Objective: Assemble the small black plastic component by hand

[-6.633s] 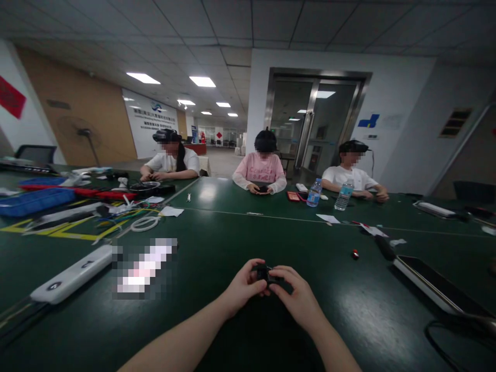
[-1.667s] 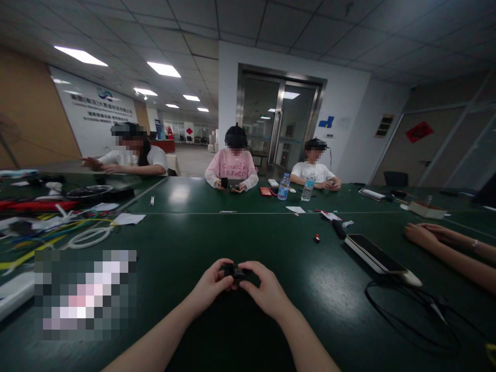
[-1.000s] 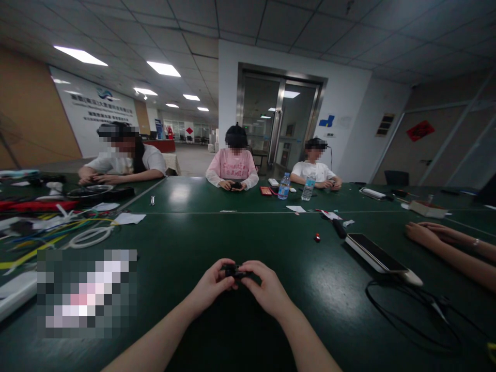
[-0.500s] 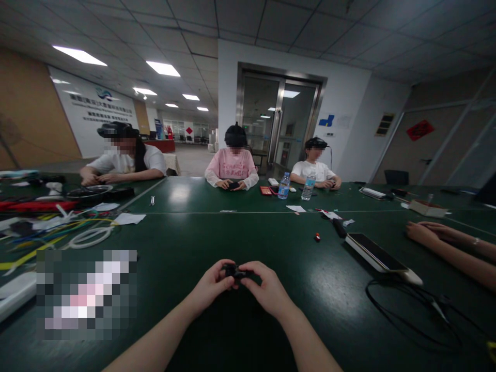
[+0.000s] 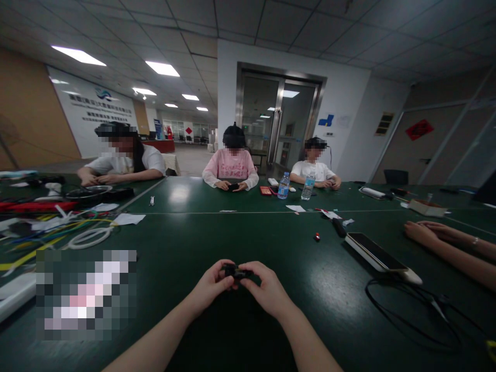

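Observation:
Between my two hands is a small black object (image 5: 233, 270), dark and partly covered by fingers, so its kind does not show. My left hand (image 5: 213, 281) pinches its left end between thumb and fingers. On the other side, my right hand (image 5: 265, 284) grips the right end with thumb and forefinger. Both hands are just above the dark green table (image 5: 186, 240), near the middle of the view. A tiny red and white piece (image 5: 317, 236) lies on the table beyond my right hand.
At right lie a white device with a dark screen (image 5: 375, 253), a black cable (image 5: 406, 315) and another person's hands (image 5: 426, 230). Two water bottles (image 5: 283, 187) stand farther back. Coiled cables (image 5: 90, 236) and a blurred-out patch (image 5: 87, 294) are at left. Three people sit opposite.
My hands stay in almost the same place, both on the black object. The black object looks slightly turned, its right part showing a lighter tint now.

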Demonstrator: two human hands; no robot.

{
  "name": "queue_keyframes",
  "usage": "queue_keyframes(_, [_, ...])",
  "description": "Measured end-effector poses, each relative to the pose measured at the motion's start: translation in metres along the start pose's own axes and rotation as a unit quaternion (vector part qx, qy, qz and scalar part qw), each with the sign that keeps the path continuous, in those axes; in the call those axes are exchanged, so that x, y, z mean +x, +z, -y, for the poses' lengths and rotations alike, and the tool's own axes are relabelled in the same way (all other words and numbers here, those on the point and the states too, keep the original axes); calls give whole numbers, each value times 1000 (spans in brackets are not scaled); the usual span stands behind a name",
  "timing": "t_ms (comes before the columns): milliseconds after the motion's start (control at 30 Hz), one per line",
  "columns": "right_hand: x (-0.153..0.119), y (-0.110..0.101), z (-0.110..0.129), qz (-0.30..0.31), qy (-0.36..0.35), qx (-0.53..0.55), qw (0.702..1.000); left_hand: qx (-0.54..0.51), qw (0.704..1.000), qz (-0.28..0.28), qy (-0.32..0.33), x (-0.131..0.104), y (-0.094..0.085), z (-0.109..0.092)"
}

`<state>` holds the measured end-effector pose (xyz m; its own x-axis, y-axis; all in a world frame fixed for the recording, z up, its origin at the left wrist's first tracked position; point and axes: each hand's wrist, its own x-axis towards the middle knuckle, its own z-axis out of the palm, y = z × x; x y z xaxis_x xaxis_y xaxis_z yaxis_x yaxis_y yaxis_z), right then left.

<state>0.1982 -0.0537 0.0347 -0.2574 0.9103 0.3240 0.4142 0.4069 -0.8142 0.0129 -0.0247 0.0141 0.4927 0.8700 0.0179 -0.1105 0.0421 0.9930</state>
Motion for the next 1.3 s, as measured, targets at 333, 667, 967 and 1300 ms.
queue_keyframes(333, [1, 3, -6, -14, -28, -12, 999, -6, 1000, -5, 6, 4, 0, 4])
queue_keyframes(667, [1, 3, -4, -4, -6, -31, 999, -3, 1000, -6, -5, 3, -1, 3])
queue_keyframes(967, [0, 2, -1, 6, -8, -33, 999, -28, 999, 18, 2, 2, 0, 3])
queue_keyframes(1300, [1, 5, -5, -7, -20, -20, 1000, -22, 1000, 8, 1, 3, -1, 4])
